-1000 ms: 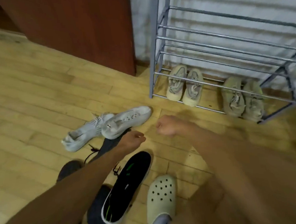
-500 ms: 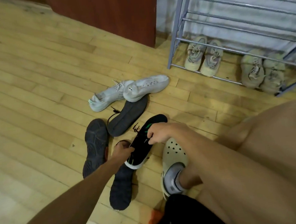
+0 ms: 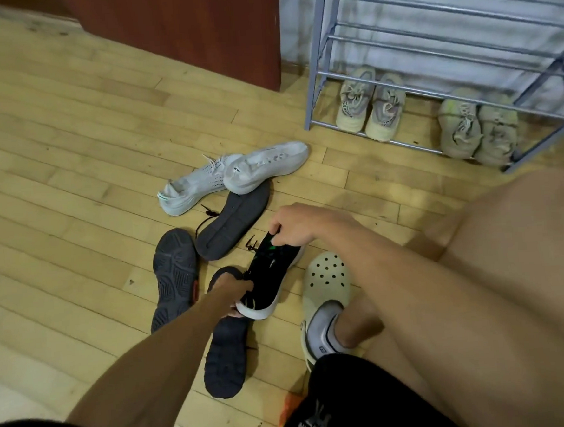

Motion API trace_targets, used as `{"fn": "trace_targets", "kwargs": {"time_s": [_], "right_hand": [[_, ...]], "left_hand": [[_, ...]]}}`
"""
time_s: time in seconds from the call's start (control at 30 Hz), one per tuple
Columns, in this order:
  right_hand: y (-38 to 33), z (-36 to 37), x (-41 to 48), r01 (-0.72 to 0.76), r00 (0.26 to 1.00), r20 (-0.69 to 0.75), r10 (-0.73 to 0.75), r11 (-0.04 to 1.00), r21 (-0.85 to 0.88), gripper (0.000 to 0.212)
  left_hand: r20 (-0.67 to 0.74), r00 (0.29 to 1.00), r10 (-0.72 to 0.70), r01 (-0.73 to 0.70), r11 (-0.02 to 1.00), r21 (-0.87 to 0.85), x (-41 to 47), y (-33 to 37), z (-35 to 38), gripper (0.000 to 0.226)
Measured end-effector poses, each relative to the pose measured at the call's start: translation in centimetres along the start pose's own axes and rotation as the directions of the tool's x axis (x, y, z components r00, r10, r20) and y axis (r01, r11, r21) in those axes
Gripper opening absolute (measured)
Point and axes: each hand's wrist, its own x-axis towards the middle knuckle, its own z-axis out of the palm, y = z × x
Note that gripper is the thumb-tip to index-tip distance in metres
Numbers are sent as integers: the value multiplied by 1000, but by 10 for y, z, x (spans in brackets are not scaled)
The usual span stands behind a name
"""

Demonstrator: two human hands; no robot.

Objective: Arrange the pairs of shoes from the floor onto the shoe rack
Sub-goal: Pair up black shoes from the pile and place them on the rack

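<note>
Since the earlier frame, we have tilted the black white-soled sneaker (image 3: 271,280) up off the wooden plank floor (image 3: 74,193). Our left hand (image 3: 236,293) grips its heel; our right hand (image 3: 294,225) pinches its toe. Bare boards lie left; the grey metal shoe rack (image 3: 312,89) stands beyond.

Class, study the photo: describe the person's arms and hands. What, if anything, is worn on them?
Both forearms are bare: no sleeves show. The left hand and right hand wear no gloves, and no watch, ring or bracelet is visible. Dark fabric at the bottom left corner could belong to clothing, but cannot be identified.
</note>
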Motion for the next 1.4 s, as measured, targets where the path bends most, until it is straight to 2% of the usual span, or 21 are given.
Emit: {"fn": "trace_targets", "kwargs": {"time_s": [0.13, 0.2, 0.33, 0.43, 0.5, 0.6, 0.7, 0.77, 0.9, 1.0, 1.1, 1.17, 1.23, 1.3, 1.4], "right_hand": [[8, -20, -20, -50, 999, -9, 49, 995, -92, 44], [10, -38, -38, -64, 997, -57, 57, 990, -123, 42], [14, -67, -78, -72, 965, -256, 58, 996, -45, 41], [19, -77, -100, -112, 961, -257, 98, 993, -42, 46], [21, -82, -113, -134, 962, -242, 130, 991, -2, 52], [18, -94, -131, -113, 958, -252, 138, 988, 109, 50], [15, -111, -150, -44, 927, -343, 154, 950, 308, 50], [21, -126, -161, 40, 888, -416, 194, 871, 490, 47], [56, -156, -193, 222, 796, -534, 286, 684, 695, 13], [84, -172, -230, 361, 788, -541, 294, 492, 793, 16], [116, -175, -260, 450, 730, -603, 323, 437, 779, 23], [141, -168, -274, 484, 695, -626, 354, 414, 771, 38], [169, -156, -283, 490, 670, -627, 397, 399, 775, 46], [196, -135, -291, 476, 666, -599, 444, 365, 800, 41], [232, -100, -304, 438, 680, -549, 487, 331, 836, 28]], "left_hand": [[271, 962, -36, 106, 962, -251, -29, 15, -8, 12], [289, 957, -14, 122, 925, -359, -43, 22, -11, 8], [261, 962, 79, 68, 857, -510, -64, 39, -16, 7], [241, 953, 184, -23, 837, -547, -80, 66, -22, 16], [234, 933, 275, -104, 826, -554, -97, 87, -27, 14], [220, 873, 435, -271, 809, -521, -129, 120, -35, 18], [228, 778, 585, -446, 770, -456, -172, 156, -42, 22], [270, 692, 669, -545, 730, -412, -202, 182, -42, 27], [323, 549, 771, -693, 636, -339, -256, 233, -32, 32], [352, 480, 804, -746, 585, -318, -289, 264, -11, 29], [355, 488, 798, -759, 588, -280, -317, 286, 20, 28], [352, 508, 786, -760, 602, -246, -329, 294, 45, 31], [375, 527, 763, -790, 602, -114, -334, 302, 74, 37], [423, 543, 725, -807, 589, 25, -337, 304, 106, 39], [438, 580, 687, -800, 582, 147, -335, 301, 155, 29]]}}
